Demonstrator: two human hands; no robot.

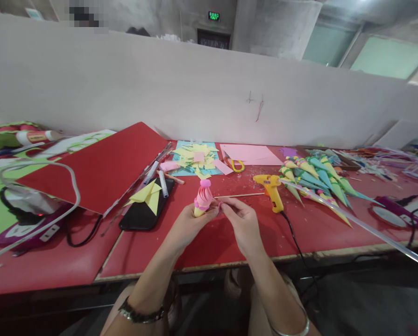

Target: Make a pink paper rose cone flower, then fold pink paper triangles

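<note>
My left hand (191,224) is closed around a paper ice cream cone (202,200), with a pale yellow cone below, pleated pink paper above and a pink ball on top. The cone's lower end is hidden in my fingers. Just to its right, my right hand (242,221) pinches a small pink strip (220,205) close to the cone's rim. Right of my hands lies a yellow hot glue gun (272,189) with a long clear glue stick (352,219) sticking out of its back. Behind my right hand a thin wooden stick (242,195) rests on the table.
Yellow-handled scissors (235,163) lie by a pink sheet (256,155). Several finished paper cones (321,175) are heaped at right. A black phone (147,210) with folded yellow paper (149,196) is at left, beside a red board (103,163). Purple power strips (47,228) sit at both sides.
</note>
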